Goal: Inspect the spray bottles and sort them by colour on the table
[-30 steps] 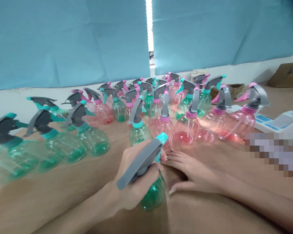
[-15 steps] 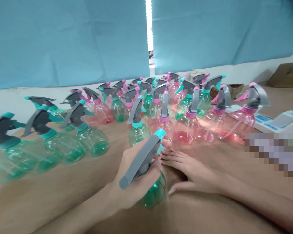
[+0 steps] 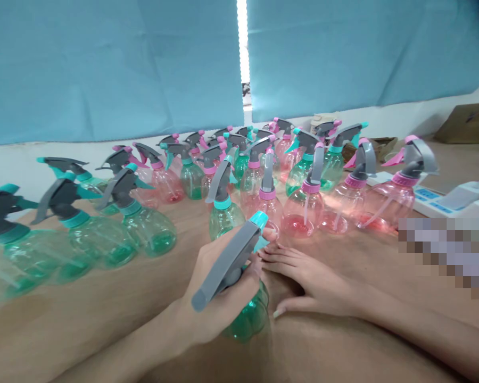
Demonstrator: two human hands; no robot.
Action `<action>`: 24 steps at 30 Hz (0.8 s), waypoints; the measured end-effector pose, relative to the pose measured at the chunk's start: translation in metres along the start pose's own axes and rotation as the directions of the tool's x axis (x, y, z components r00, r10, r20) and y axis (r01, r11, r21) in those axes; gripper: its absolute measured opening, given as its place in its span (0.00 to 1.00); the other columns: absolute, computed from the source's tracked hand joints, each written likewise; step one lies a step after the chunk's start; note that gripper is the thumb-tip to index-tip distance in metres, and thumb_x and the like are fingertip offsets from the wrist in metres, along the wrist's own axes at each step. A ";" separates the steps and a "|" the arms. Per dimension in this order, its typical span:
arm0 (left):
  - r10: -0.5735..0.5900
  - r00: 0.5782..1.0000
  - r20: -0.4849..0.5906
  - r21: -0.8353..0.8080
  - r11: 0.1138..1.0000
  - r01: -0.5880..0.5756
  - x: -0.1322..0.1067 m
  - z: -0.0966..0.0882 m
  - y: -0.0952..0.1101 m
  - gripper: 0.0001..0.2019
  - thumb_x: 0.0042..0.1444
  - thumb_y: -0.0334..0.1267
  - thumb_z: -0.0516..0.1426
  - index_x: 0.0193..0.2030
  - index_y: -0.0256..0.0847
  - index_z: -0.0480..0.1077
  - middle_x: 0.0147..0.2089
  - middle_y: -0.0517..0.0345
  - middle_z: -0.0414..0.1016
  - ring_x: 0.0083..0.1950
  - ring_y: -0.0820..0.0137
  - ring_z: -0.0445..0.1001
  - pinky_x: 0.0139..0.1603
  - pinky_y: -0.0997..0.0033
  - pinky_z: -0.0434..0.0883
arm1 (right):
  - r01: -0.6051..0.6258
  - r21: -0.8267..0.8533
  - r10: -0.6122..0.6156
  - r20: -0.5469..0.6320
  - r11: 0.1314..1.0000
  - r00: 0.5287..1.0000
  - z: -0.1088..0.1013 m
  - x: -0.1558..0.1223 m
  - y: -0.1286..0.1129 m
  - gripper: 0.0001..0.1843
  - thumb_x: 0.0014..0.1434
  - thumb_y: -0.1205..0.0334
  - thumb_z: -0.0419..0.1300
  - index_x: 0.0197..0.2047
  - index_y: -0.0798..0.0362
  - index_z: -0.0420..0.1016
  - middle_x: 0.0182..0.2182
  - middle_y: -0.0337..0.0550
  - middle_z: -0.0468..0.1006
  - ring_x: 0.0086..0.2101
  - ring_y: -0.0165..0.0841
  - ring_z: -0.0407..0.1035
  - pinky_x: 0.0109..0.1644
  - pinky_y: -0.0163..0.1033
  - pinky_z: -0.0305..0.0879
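My left hand (image 3: pixel 219 287) is wrapped round the neck of a green spray bottle (image 3: pixel 249 319), just under its grey and turquoise trigger head. The bottle stands on the brown tabletop (image 3: pixel 143 319), its collar hidden by my fingers. To its right, my right hand (image 3: pixel 307 282) lies palm down on the table with fingers stretched out and thumb apart, holding nothing. Its fingertips come close to my left fingers; whether they touch I cannot tell. Right behind my left hand stands another green spray bottle (image 3: pixel 226 213), beside a pink spray bottle (image 3: pixel 303 210) with red liquid at its bottom.
Green spray bottles (image 3: pixel 151 231) stand in a row at the left. Several pink and green ones crowd the back. A white power strip (image 3: pixel 435 199) with a plug lies at the right, near a cardboard box (image 3: pixel 467 122). Blue blinds (image 3: pixel 112 69) hang behind.
Almost nothing differs. The whole view has shifted very slightly; both hands and the held spray bottle keep their places.
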State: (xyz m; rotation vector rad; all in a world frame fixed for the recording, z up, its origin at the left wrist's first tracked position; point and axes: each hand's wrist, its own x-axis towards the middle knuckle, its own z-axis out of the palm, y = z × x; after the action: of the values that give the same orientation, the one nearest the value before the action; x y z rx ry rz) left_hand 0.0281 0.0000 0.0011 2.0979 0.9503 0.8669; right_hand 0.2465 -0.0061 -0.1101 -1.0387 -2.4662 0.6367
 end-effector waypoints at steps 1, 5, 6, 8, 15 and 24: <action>-0.011 1.000 0.011 -0.015 1.000 0.011 0.000 0.000 0.000 0.11 0.54 0.37 0.53 0.45 0.46 0.71 0.20 0.67 0.63 0.19 0.74 0.61 0.20 0.75 0.67 | -0.001 -0.002 0.001 0.000 1.000 1.000 0.000 0.000 0.000 0.46 0.54 0.35 0.61 0.69 0.49 0.57 0.67 0.49 0.59 0.66 0.47 0.51 0.69 0.56 0.47; -0.005 1.000 -0.008 -0.038 0.999 0.005 -0.001 0.002 -0.002 0.07 0.55 0.37 0.52 0.39 0.43 0.69 0.22 0.66 0.64 0.19 0.75 0.62 0.20 0.76 0.67 | -0.009 -0.011 0.009 0.005 1.000 1.000 -0.001 0.000 -0.001 0.46 0.55 0.34 0.60 0.69 0.50 0.57 0.67 0.49 0.58 0.66 0.46 0.51 0.69 0.55 0.48; 0.001 1.000 -0.014 -0.037 0.999 -0.001 -0.001 0.002 -0.002 0.06 0.55 0.38 0.52 0.38 0.43 0.68 0.23 0.66 0.65 0.20 0.75 0.62 0.21 0.76 0.67 | -0.013 -0.011 0.013 0.007 1.000 1.000 -0.001 0.000 -0.001 0.46 0.55 0.34 0.60 0.69 0.50 0.57 0.67 0.49 0.58 0.66 0.46 0.50 0.69 0.55 0.48; 0.000 1.000 -0.013 -0.042 0.999 -0.001 -0.001 0.002 -0.003 0.04 0.54 0.37 0.52 0.37 0.44 0.67 0.25 0.65 0.66 0.21 0.74 0.63 0.22 0.75 0.67 | -0.019 -0.010 0.019 0.014 1.000 1.000 -0.002 0.000 -0.002 0.46 0.55 0.35 0.60 0.69 0.52 0.57 0.67 0.50 0.58 0.66 0.47 0.50 0.69 0.56 0.48; -0.051 0.998 -0.037 -0.040 0.998 0.050 0.007 -0.006 -0.002 0.10 0.51 0.34 0.53 0.42 0.44 0.69 0.25 0.66 0.63 0.22 0.74 0.59 0.25 0.72 0.65 | -0.039 -0.025 0.040 0.038 0.999 0.998 -0.004 0.000 -0.004 0.46 0.56 0.35 0.59 0.69 0.54 0.57 0.67 0.50 0.57 0.66 0.47 0.50 0.69 0.55 0.47; -0.050 0.996 -0.081 -0.063 0.997 0.045 0.008 -0.012 -0.018 0.05 0.52 0.35 0.53 0.28 0.44 0.58 0.25 0.67 0.54 0.24 0.73 0.58 0.26 0.72 0.62 | -0.033 -0.036 0.034 0.014 0.999 0.999 -0.003 -0.001 -0.004 0.46 0.55 0.35 0.60 0.69 0.53 0.57 0.67 0.50 0.57 0.66 0.46 0.52 0.69 0.56 0.48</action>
State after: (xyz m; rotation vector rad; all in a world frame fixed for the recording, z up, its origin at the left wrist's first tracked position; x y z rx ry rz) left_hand 0.0165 0.0194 -0.0033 1.9933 0.9991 0.9525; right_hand 0.2467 -0.0086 -0.1052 -1.0950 -2.4859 0.6141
